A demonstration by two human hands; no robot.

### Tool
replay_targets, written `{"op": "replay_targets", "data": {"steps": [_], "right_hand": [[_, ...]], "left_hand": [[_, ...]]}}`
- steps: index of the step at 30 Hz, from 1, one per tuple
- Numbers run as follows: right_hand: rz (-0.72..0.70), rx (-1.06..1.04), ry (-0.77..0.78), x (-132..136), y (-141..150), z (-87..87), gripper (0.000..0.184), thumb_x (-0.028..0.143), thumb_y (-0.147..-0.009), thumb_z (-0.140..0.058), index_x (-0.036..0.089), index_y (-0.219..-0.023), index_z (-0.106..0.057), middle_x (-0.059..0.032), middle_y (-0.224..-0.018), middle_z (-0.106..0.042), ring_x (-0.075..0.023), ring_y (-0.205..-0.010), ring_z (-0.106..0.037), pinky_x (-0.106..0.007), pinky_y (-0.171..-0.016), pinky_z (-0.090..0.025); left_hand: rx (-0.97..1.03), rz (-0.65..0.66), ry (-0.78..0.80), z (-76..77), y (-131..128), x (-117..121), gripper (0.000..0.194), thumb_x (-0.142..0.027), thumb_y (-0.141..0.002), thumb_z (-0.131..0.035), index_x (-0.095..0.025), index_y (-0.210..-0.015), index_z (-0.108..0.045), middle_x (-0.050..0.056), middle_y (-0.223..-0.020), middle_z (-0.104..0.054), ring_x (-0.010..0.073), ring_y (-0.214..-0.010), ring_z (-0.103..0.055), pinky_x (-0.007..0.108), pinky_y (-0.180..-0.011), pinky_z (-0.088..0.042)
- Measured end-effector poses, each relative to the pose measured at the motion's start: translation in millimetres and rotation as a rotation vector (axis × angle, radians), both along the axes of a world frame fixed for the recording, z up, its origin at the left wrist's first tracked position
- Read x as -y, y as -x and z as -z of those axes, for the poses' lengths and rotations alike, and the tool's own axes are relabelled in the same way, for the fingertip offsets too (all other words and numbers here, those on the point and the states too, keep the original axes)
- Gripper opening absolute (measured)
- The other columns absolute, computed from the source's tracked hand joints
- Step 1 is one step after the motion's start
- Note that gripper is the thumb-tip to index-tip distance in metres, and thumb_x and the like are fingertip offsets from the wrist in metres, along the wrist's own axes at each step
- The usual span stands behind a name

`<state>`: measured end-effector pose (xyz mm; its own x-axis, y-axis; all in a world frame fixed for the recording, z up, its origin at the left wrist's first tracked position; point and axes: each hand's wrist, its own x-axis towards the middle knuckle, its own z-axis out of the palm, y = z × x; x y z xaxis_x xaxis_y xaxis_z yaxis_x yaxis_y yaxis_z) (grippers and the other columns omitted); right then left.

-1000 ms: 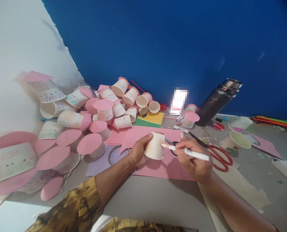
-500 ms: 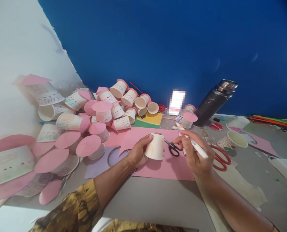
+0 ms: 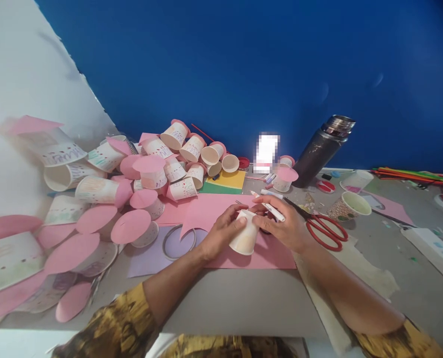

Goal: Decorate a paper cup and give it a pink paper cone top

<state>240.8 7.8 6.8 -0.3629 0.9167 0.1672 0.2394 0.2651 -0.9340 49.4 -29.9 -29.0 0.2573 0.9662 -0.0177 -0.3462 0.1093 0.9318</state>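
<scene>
My left hand (image 3: 221,233) is closed round a white paper cup (image 3: 244,239), its thumb laid across the side. The cup is upside down and tilted, with a pale orange mark on its wall. A white marker with a pale orange tip end (image 3: 275,211) rests between the fingers of my right hand (image 3: 288,226). The thumb of that hand also touches the cup near its base. Under both hands lies a pink paper sheet (image 3: 275,256). Small dark-handled scissors on it are mostly hidden behind my right hand.
Many drawn-on paper cups with pink paper tops (image 3: 94,190) are heaped at left. Red-handled scissors (image 3: 324,230) lie at right, near a patterned cup (image 3: 342,211). A dark flask (image 3: 318,156) leans by the blue wall. A ring (image 3: 164,243) sits on lavender paper (image 3: 141,266).
My right hand drew the marker away from the cup, then came back to touch the cup with its thumb, marker still held. The cup has tipped, and the view has shifted a little right.
</scene>
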Motion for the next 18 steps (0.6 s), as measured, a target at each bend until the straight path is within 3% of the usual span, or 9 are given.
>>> {"op": "replay_targets", "data": {"steps": [3,5,8,12,15,18], "right_hand": [[-0.125,-0.118,0.119,-5.9,-9.7,-1.1,0.043,0.043,-0.08,-0.079,0.024,-0.117,-0.066,-0.0083,-0.108,-0.075,-0.0231,-0.091,-0.068,-0.033,-0.072,-0.056],[-0.202,-0.184,0.198,-10.6,-16.3,-0.8,0.046,0.044,-0.08,-0.08,0.026,-0.119,-0.066,-0.0084,-0.11,-0.075,-0.0231,-0.092,-0.068,-0.033,-0.072,-0.055],[-0.257,-0.281,0.25,-16.9,-22.2,1.8,0.047,0.044,-0.078,-0.082,0.026,-0.118,-0.067,-0.0086,-0.109,-0.076,-0.0236,-0.092,-0.068,-0.034,-0.074,-0.055],[-0.313,-0.277,0.236,-19.4,-20.7,4.8,0.05,0.045,-0.079,-0.082,0.025,-0.122,-0.066,-0.0094,-0.112,-0.075,-0.0247,-0.098,-0.069,-0.037,-0.082,-0.055],[-0.185,-0.265,0.088,-15.4,-17.2,2.9,0.048,0.043,-0.086,-0.075,0.028,-0.13,-0.063,-0.0081,-0.115,-0.075,-0.0242,-0.105,-0.068,-0.036,-0.085,-0.053],[0.038,-0.253,-0.158,-6.7,-16.7,-3.4,0.031,0.042,-0.1,-0.056,0.028,-0.125,-0.067,-0.004,-0.09,-0.076,-0.0199,-0.085,-0.068,-0.034,-0.075,-0.052]], "left_hand": [[0.202,0.13,0.175,0.2,2.4,-4.1,0.052,-0.056,-0.089,-0.06,-0.014,-0.118,-0.069,0.017,-0.124,-0.069,0.033,-0.114,-0.061,0.04,-0.094,-0.045],[0.269,0.222,0.264,-0.4,5.3,-5.7,0.053,-0.054,-0.085,-0.064,-0.011,-0.116,-0.072,0.019,-0.124,-0.069,0.0341,-0.113,-0.061,0.04,-0.093,-0.046],[0.26,0.314,0.271,-2.6,8.9,-4.5,0.054,-0.045,-0.079,-0.074,-0.009,-0.119,-0.072,0.019,-0.123,-0.07,0.0317,-0.107,-0.063,0.038,-0.089,-0.046],[0.232,0.368,0.231,-5.8,9.3,-1.3,0.054,-0.039,-0.075,-0.08,-0.006,-0.118,-0.073,0.017,-0.105,-0.074,0.0251,-0.089,-0.065,0.033,-0.081,-0.047],[0.284,0.268,0.252,-6.8,8.5,-3.0,0.047,-0.035,-0.077,-0.077,-0.007,-0.115,-0.074,0.016,-0.104,-0.075,0.0249,-0.091,-0.066,0.034,-0.083,-0.048],[0.332,0.122,0.292,-6.0,9.4,-7.9,0.044,-0.032,-0.076,-0.077,-0.009,-0.113,-0.075,0.015,-0.105,-0.075,0.0259,-0.095,-0.066,0.036,-0.086,-0.049]]}}
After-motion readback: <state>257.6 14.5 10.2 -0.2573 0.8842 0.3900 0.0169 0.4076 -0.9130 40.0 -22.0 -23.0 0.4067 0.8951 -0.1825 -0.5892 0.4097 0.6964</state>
